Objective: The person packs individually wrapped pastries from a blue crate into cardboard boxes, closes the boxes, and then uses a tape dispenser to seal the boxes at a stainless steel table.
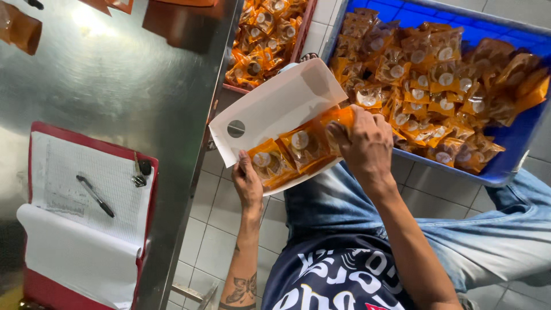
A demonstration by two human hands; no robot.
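My right hand (364, 143), knuckles up, fingers curled closed on orange packet (337, 119), pressing it into white box (275, 112). My left hand (248, 182) supports box from below, thumb on its near edge, gripping it. Box open, above my lap, long axis from lower left to upper right (flap lifted away from me). Two more packets (287, 155) lie inside in row. Behind, blue crate (516, 138) full of same orange packets, each with round white label. Left: steel table (115, 86), red clipboard (86, 218) with pen (95, 196).
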